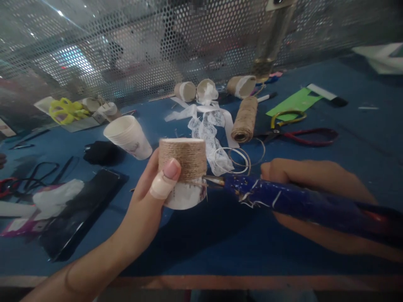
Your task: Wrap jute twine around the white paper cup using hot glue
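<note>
A paper cup (187, 196) is held in my left hand (154, 188), tilted above the table. Brown twine (185, 157) winds round one part of it; the rest shows white printed paper. My thumb, wrapped in a pale bandage, presses on the twine, and my other fingers go behind the cup. In my right hand (321, 188) is a blue hot glue gun (283, 197), its metal nozzle at the cup's side by the edge of the twine. The gun's body hides part of that hand.
Behind the cup lie white lace (209, 130), a twine spool (245, 119) and red-and-yellow handled scissors (302, 130). Stacked paper cups (129, 136) stand at left, near a black case (85, 214). Twine-wrapped cups (185, 91) lie along the perforated metal screen (141, 50).
</note>
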### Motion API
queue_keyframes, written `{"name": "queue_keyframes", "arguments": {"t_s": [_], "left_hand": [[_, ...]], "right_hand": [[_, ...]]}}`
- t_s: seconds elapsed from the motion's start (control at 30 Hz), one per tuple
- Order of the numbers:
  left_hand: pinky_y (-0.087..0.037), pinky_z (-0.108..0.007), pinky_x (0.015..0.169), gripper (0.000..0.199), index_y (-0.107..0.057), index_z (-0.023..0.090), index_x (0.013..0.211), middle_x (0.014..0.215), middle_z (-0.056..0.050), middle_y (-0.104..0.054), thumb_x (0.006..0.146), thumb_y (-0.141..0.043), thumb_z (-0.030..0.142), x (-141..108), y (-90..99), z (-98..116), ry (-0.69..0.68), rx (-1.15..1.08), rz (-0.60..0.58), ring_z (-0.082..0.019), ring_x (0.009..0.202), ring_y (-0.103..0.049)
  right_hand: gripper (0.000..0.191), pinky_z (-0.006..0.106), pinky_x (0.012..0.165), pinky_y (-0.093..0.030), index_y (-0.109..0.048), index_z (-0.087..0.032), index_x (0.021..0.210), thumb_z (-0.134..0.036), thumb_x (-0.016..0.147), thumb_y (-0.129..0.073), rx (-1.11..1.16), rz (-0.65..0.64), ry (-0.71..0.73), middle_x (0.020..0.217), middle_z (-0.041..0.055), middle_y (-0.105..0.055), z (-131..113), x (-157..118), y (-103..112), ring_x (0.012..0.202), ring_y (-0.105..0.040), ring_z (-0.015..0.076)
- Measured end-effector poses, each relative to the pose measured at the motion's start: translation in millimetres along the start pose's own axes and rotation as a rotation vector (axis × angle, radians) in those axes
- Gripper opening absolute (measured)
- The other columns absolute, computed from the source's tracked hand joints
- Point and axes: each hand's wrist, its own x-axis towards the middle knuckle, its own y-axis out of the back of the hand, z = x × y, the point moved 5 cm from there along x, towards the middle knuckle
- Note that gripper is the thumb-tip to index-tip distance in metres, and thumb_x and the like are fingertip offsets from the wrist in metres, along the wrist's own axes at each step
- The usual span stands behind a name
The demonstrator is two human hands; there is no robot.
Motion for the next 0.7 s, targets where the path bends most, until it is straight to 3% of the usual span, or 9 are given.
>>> {"name": "queue_keyframes", "arguments": {"t_s": [0.07, 0.23, 0.37, 0.53, 0.7], "left_hand": [[-0.059, -0.022, 0.076, 0.033, -0.075, 0.029, 0.112, 0.107, 0.004, -0.074, 0.091, -0.064, 0.053, 1.2, -3.8, 0.5, 0.004, -0.053, -0.011, -0.012, 0.085, -0.07], [-0.053, -0.032, 0.095, 0.04, -0.066, 0.028, 0.131, 0.121, 0.0, -0.072, 0.095, -0.062, 0.045, 3.9, -2.3, 4.4, -0.033, -0.095, 0.125, -0.02, 0.109, -0.067], [-0.048, -0.036, 0.103, 0.036, -0.066, 0.026, 0.131, 0.128, -0.002, -0.07, 0.097, -0.061, 0.038, 6.0, -0.9, 10.6, -0.097, -0.092, 0.181, -0.022, 0.119, -0.062], [-0.054, -0.032, 0.09, 0.031, -0.073, 0.024, 0.119, 0.118, -0.002, -0.073, 0.096, -0.062, 0.042, 6.1, -4.1, 4.3, 0.017, -0.085, 0.065, -0.018, 0.099, -0.068], [-0.055, -0.03, 0.092, 0.035, -0.073, 0.026, 0.118, 0.119, -0.002, -0.075, 0.094, -0.062, 0.048, 1.0, -10.1, -3.9, 0.118, -0.035, -0.084, -0.02, 0.106, -0.07]], "right_hand": [[0.025, 0.024, 0.044, -0.032, -0.04, -0.025, 0.069, -0.023, 0.073, -0.064, 0.014, 0.009, 0.008, 0.053, -0.0122, -0.049, -2.4, 1.0, 0.6, 0.043, -0.04, 0.007], [0.023, 0.025, 0.043, -0.029, -0.039, -0.025, 0.066, -0.015, 0.076, -0.057, 0.012, 0.037, -0.102, 0.053, -0.0101, -0.046, -2.6, 4.8, -0.1, 0.045, -0.04, 0.0077], [0.019, 0.027, 0.043, -0.031, -0.044, -0.025, 0.067, -0.017, 0.078, -0.058, 0.05, 0.061, -0.115, 0.054, -0.0093, -0.049, -2.0, 5.5, 2.2, 0.046, -0.044, 0.0088], [0.018, 0.028, 0.052, -0.048, -0.051, -0.03, 0.082, -0.018, 0.085, -0.065, 0.082, 0.17, -0.05, 0.07, -0.0071, -0.061, -6.3, 1.9, 10.8, 0.057, -0.057, 0.0128], [0.031, 0.031, 0.08, -0.059, -0.057, -0.032, 0.106, -0.022, 0.082, -0.073, 0.038, 0.299, 0.013, 0.105, -0.0015, -0.065, -9.4, 0.0, 13.0, 0.09, -0.066, 0.019]]}}
